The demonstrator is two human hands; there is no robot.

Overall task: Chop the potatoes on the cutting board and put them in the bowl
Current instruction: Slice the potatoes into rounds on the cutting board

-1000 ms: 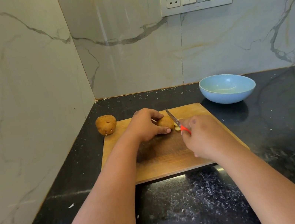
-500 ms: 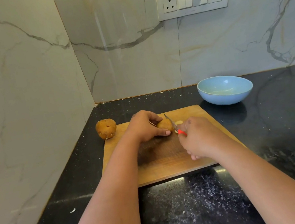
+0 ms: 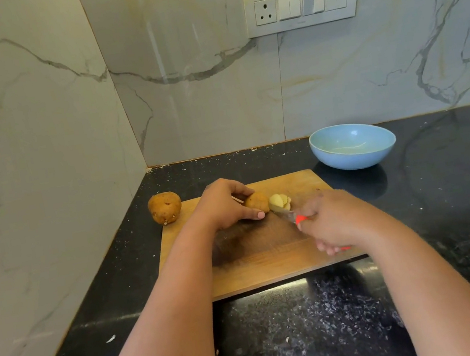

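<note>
Potato lay mid-frame on the cutting board, pinned under the curled left hand, cut end facing the right hand gripping the knife just right of it.

You face a corner where two pale, grey-veined marble walls meet. A white switch panel with one socket sits high on the back wall. Below lies a black speckled counter, glossy and catching light near its front edge, with pale crumbs along its back edge.
</note>
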